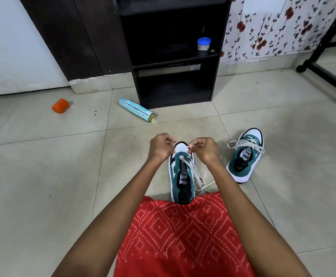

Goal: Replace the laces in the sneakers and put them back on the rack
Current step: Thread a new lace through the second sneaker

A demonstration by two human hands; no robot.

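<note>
A teal, white and black sneaker stands on the floor tiles right in front of me, toe pointing away. Its white lace is threaded only near the toe and trails loose to the right. My left hand and my right hand hover over the toe, each with fingers curled, pinching the lace ends. A second matching sneaker sits to the right, loosely laced across its upper. The black shoe rack stands beyond, its shelves without shoes.
A light-blue spray can lies on the floor left of the rack. An orange cap lies further left. A small blue-lidded jar stands on a rack shelf. A black stand's wheeled leg reaches in at the right.
</note>
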